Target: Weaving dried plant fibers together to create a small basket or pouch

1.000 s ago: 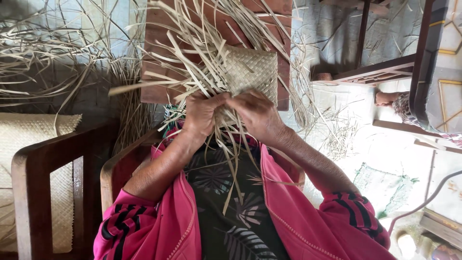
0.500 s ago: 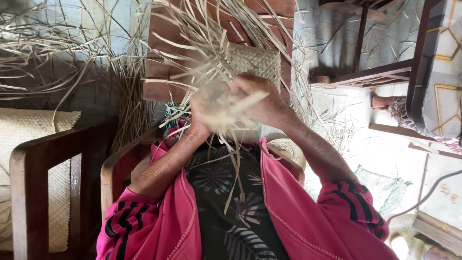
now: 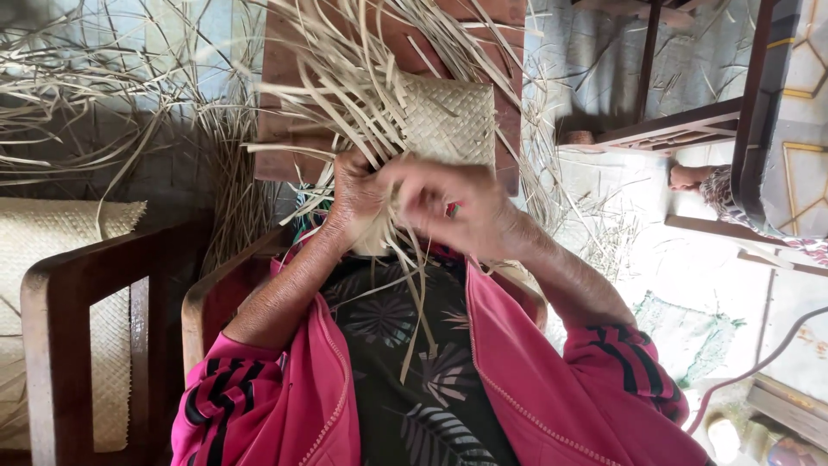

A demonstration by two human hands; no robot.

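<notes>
The half-woven straw mat point(image 3: 448, 121) lies on a reddish wooden board point(image 3: 285, 78), its finished woven patch toward the board's right edge and its loose strips point(image 3: 345, 78) fanning out over the upper left corner and down into the person's lap. The left hand point(image 3: 355, 194) is clenched around a bunch of those strips just below the woven patch. The right hand point(image 3: 453, 207) is blurred with motion, so I cannot tell whether it grips a strip or only brushes over them. The mat looks very light, thin and pliable, though the dry strips probably crease or split if bent sharply; the firm woven edge seems the safest place to grasp, with single strips taken near their base and not at their tips. Against the picture half a second earlier, the right hand has come lower and leftward, off the woven patch, which now shows in full, while the left hand stays in much the same spot. A wooden chair point(image 3: 60, 293) stands at the left beside a rolled woven mat point(image 3: 52, 233).
</notes>
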